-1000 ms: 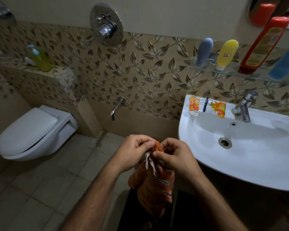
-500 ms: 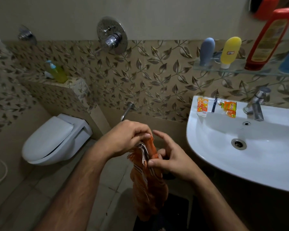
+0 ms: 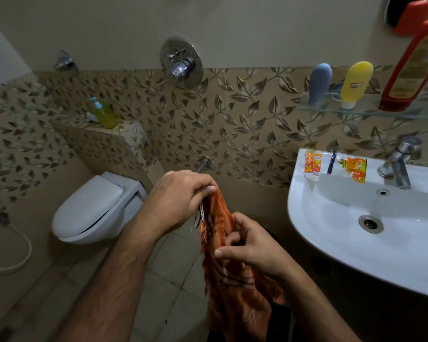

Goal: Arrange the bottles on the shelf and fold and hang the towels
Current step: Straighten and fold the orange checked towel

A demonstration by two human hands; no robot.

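An orange striped towel (image 3: 232,287) hangs bunched in front of me, above the floor. My left hand (image 3: 181,198) pinches its top edge. Lower down and to the right, my right hand (image 3: 252,245) grips the cloth along its side. On the glass shelf (image 3: 371,113) at the upper right stand a grey-blue bottle (image 3: 319,83), a yellow bottle (image 3: 355,82) set cap-down, and a tall red bottle (image 3: 414,67) with a yellow label. A further red bottle (image 3: 414,17) shows at the top right corner.
A white sink (image 3: 344,243) with a tap (image 3: 400,164) is to the right; small packets (image 3: 353,167) and tubes (image 3: 312,164) lie on its rim. A white toilet (image 3: 94,211) is at left. A green pump bottle (image 3: 104,113) stands on the tiled ledge.
My left hand has lifted the towel's top edge up and left. My right hand has slid down the cloth and closed on it. The view has swung left.
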